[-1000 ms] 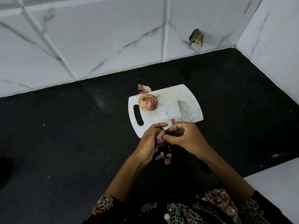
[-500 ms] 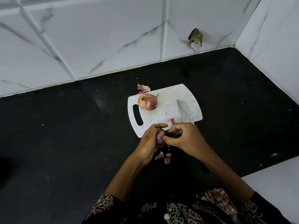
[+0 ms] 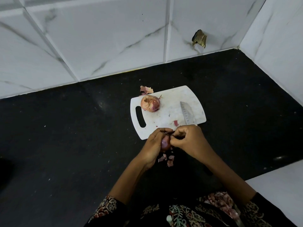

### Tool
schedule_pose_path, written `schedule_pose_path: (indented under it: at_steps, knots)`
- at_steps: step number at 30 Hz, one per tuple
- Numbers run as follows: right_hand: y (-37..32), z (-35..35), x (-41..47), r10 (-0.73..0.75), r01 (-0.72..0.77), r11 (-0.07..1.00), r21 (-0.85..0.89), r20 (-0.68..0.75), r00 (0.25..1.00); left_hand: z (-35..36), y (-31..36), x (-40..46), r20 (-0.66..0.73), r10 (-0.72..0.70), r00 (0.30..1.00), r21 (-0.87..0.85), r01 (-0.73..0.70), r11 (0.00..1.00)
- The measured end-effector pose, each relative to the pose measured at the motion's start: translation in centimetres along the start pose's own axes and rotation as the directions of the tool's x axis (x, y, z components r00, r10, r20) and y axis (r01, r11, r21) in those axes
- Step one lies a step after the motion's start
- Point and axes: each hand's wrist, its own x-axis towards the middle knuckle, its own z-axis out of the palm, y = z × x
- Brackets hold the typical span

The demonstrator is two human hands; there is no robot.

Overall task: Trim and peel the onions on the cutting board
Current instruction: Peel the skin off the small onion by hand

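A white cutting board (image 3: 170,115) lies on the black counter. On its far left part sits a whole onion (image 3: 150,103) with papery pink skin. A knife blade (image 3: 186,114) lies on the board's right side; its handle is hidden behind my right hand. Just in front of the board, my left hand (image 3: 155,144) grips a small purple onion (image 3: 165,143), mostly covered by my fingers. My right hand (image 3: 188,140) pinches at the top of that onion with thumb and fingertips.
Loose skin scraps (image 3: 167,158) lie on the counter under my hands, one piece (image 3: 146,90) beyond the board and one (image 3: 176,123) on it. Tiled walls stand at the back and right. A white ledge (image 3: 282,182) is at lower right.
My hands stay in front of the board with the small onion. My right fingers have shifted slightly at the onion's top. Nothing else has moved.
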Motion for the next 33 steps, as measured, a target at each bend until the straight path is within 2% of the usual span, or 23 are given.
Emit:
schedule_pose_path:
  at_steps: [4, 6, 10, 12, 16, 24, 29, 33]
  knots:
    - [0.0, 0.3, -0.3, -0.039, 0.037, 0.989, 0.145, 0.015, 0.999, -0.1, 0.2, 0.3, -0.066, -0.025, 0.998, -0.020, 0.023, 1.000]
    - [0.1, 0.7, -0.6, -0.110, 0.100, 0.977, 0.189, 0.044, 0.993, -0.2, 0.3, 0.4, -0.079, -0.034, 0.996, -0.043, 0.031, 0.999]
    - [0.4, 1.9, -0.9, -0.228, 0.240, 0.964, 0.117, -0.110, 0.968, -0.1, 0.4, 0.5, -0.078, -0.063, 0.995, -0.090, 0.055, 0.994]
    - [0.5, 2.4, -0.9, -0.241, 0.261, 0.958, 0.115, -0.167, 0.956, -0.2, 0.4, 0.5, -0.089, -0.081, 0.993, -0.091, 0.073, 0.993]
    - [0.8, 3.0, -1.1, -0.250, 0.270, 0.959, 0.086, -0.195, 0.949, -0.1, 0.5, 0.5, -0.105, -0.091, 0.990, -0.093, 0.082, 0.992]
    - [1.3, 3.7, -0.5, -0.200, 0.187, 0.979, -0.075, -0.236, 0.951, 0.2, 0.2, 0.4, -0.133, -0.051, 0.990, -0.019, 0.049, 0.999]
    - [2.8, 2.4, 0.1, -0.003, -0.031, 0.989, -0.144, -0.228, 0.974, 0.2, 0.3, 0.5, -0.130, -0.044, 0.991, -0.080, 0.034, 0.996]
    - [3.0, 1.4, 0.0, 0.011, -0.044, 0.982, -0.185, -0.179, 0.984, -0.1, 0.1, 0.6, -0.128, -0.044, 0.991, -0.139, 0.026, 0.990]
